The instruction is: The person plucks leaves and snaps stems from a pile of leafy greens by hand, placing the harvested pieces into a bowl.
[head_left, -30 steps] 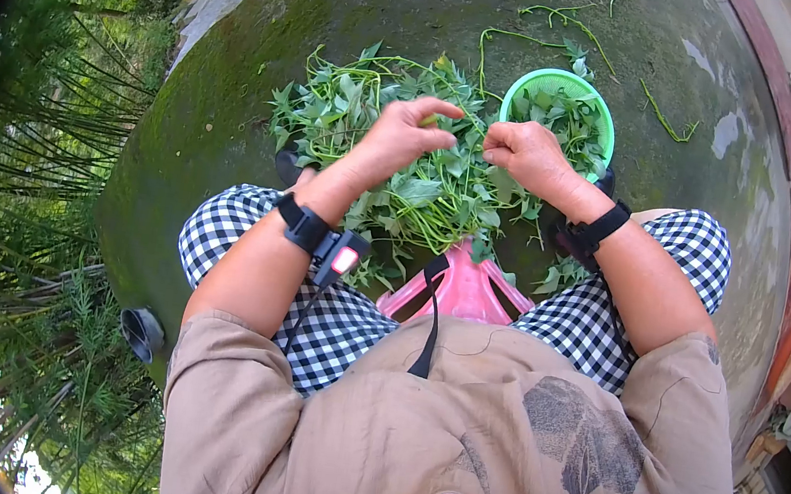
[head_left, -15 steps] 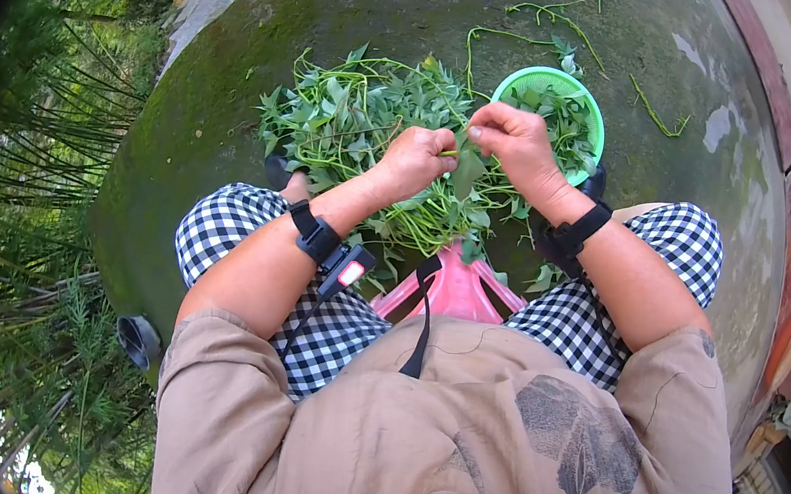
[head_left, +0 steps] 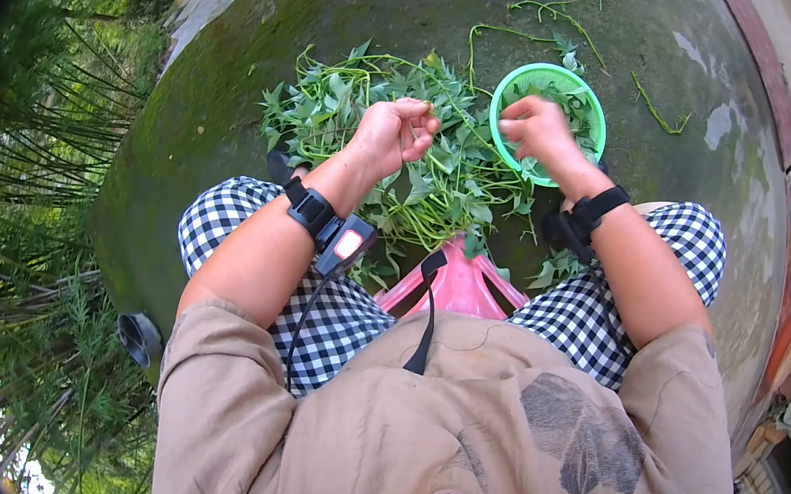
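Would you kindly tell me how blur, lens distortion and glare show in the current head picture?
Head view: the right hand looks slightly motion-blurred at the green basket; head view: fisheye curvature, black corners; head view: washed-out white patches among the lower-left foliage.

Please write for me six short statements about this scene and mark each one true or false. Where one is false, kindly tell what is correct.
1. The right hand is over the green basket. True.
2. The basket stands to the left of the leaf pile. False: it is on the right of the leaf pile.
3. The left hand is also over the basket. False: the left hand is above the leaf pile.
4. The trousers are checked in black and white. True.
5. Only one black strap is worn. False: two black straps show, one near each hand.
6. A loose stem lies on the ground to the right of the basket. True.
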`<action>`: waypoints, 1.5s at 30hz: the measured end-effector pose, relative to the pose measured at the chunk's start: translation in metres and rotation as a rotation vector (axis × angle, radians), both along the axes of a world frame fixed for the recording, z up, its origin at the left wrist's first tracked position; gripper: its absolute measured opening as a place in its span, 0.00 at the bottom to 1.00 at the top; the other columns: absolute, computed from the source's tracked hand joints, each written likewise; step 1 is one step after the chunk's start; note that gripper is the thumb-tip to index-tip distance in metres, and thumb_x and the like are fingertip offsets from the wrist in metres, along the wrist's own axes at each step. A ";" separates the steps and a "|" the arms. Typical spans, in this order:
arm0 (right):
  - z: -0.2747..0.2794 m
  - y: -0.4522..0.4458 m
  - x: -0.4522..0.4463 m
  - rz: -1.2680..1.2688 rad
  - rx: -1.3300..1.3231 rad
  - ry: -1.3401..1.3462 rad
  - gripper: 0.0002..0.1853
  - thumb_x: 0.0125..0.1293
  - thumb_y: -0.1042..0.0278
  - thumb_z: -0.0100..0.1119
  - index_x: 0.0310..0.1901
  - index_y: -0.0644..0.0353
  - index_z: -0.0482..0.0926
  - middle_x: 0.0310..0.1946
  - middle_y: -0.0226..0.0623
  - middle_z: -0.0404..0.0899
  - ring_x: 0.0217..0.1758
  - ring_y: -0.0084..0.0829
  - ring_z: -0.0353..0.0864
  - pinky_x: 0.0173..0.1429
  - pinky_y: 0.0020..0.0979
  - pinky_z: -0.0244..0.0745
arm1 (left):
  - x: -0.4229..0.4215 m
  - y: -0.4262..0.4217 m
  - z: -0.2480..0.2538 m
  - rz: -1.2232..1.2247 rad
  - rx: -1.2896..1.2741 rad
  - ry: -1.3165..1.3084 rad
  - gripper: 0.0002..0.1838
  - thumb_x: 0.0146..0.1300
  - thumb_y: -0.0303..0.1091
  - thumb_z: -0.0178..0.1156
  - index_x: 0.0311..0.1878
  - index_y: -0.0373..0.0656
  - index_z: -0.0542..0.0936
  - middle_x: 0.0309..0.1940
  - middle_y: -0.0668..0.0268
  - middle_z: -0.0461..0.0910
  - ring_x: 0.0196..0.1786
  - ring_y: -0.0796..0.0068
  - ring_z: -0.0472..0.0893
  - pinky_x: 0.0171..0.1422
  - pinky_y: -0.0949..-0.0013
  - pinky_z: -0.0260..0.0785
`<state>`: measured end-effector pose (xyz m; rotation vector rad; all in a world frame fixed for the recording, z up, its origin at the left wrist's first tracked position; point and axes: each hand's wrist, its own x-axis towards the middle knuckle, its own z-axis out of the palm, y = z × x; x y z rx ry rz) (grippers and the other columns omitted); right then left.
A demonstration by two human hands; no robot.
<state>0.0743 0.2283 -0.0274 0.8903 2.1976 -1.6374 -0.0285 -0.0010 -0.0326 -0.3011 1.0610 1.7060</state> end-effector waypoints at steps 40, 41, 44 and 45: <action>0.067 -0.014 -0.007 0.056 -0.973 0.120 0.04 0.64 0.73 0.60 0.32 0.60 0.75 0.24 0.32 0.76 0.18 0.30 0.77 0.21 0.28 0.68 | -0.035 -0.006 0.040 0.248 -0.408 0.839 0.05 0.59 0.22 0.59 0.38 0.36 0.79 0.29 0.63 0.82 0.25 0.73 0.82 0.24 0.74 0.71; 0.065 -0.011 -0.007 0.062 -0.990 0.107 0.04 0.64 0.73 0.60 0.32 0.60 0.75 0.24 0.32 0.75 0.17 0.30 0.75 0.22 0.29 0.68 | -0.028 -0.008 0.039 0.175 -0.372 0.873 0.06 0.58 0.21 0.59 0.39 0.37 0.80 0.28 0.64 0.82 0.24 0.76 0.82 0.24 0.76 0.71; 0.065 -0.009 -0.004 0.085 -1.016 0.061 0.05 0.64 0.73 0.58 0.31 0.61 0.75 0.23 0.31 0.75 0.14 0.27 0.69 0.23 0.30 0.68 | -0.011 -0.003 0.031 -0.044 -0.338 1.055 0.10 0.58 0.20 0.58 0.42 0.39 0.84 0.30 0.71 0.78 0.26 0.84 0.77 0.28 0.80 0.68; 0.063 -0.009 -0.003 0.114 -1.024 0.056 0.05 0.65 0.72 0.57 0.32 0.61 0.74 0.23 0.32 0.75 0.15 0.27 0.70 0.23 0.29 0.67 | -0.006 0.000 0.030 -0.099 -0.312 1.221 0.09 0.59 0.20 0.59 0.42 0.39 0.84 0.31 0.72 0.76 0.29 0.85 0.77 0.30 0.80 0.68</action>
